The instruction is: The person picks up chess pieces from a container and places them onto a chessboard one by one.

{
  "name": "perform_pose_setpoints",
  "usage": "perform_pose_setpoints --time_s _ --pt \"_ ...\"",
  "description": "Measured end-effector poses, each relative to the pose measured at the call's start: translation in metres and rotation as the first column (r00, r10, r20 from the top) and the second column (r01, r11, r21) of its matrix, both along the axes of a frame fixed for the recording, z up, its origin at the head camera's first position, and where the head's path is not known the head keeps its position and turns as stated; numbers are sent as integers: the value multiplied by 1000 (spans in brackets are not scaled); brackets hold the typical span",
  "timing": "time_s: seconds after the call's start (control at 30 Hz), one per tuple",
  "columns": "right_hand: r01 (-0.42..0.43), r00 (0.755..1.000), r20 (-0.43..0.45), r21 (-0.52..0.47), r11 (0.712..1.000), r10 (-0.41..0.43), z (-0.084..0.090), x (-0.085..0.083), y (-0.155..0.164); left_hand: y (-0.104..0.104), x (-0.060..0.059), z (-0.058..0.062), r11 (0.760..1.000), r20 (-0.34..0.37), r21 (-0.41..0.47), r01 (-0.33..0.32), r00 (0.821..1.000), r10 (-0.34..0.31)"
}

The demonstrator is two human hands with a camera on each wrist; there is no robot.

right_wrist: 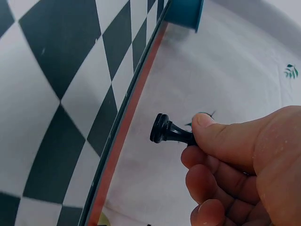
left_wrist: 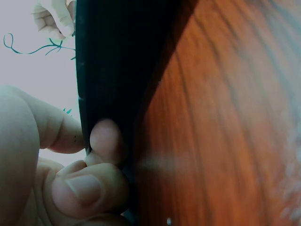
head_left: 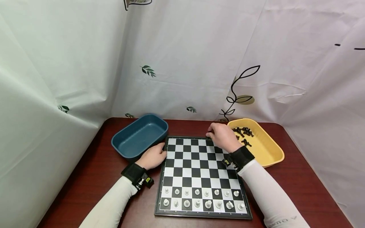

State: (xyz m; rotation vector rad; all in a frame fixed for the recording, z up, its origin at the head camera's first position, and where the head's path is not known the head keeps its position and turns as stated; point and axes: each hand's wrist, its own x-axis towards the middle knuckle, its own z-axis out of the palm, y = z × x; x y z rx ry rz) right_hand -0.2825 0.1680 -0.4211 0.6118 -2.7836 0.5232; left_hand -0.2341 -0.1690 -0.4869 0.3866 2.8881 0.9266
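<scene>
A chessboard (head_left: 196,164) lies on the dark red table, with white pieces (head_left: 199,199) standing in its two nearest rows. My right hand (head_left: 222,136) hovers over the board's far right corner and pinches a black chess piece (right_wrist: 169,132) between thumb and fingers, base toward the board (right_wrist: 61,94). My left hand (head_left: 154,155) rests at the board's left edge; in the left wrist view its fingers (left_wrist: 106,141) curl against the dark board edge (left_wrist: 113,70).
A blue tray (head_left: 139,136) sits at the far left of the board. A yellow tray (head_left: 268,148) with several black pieces (head_left: 243,132) stands at the far right. White curtains close in the table on all sides.
</scene>
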Motion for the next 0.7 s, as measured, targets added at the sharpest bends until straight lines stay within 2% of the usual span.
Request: perform_pose_setpoints --time_s 0.3,0.7 --pt "-49 999 -10 3 999 49 -4 1 -12 -2 3 0 1000 6 4 2 1000 -2" --pt "-73 997 -13 25 997 74 -5 3 -28 -1 1 -2 1000 -5 14 13 1000 -13"
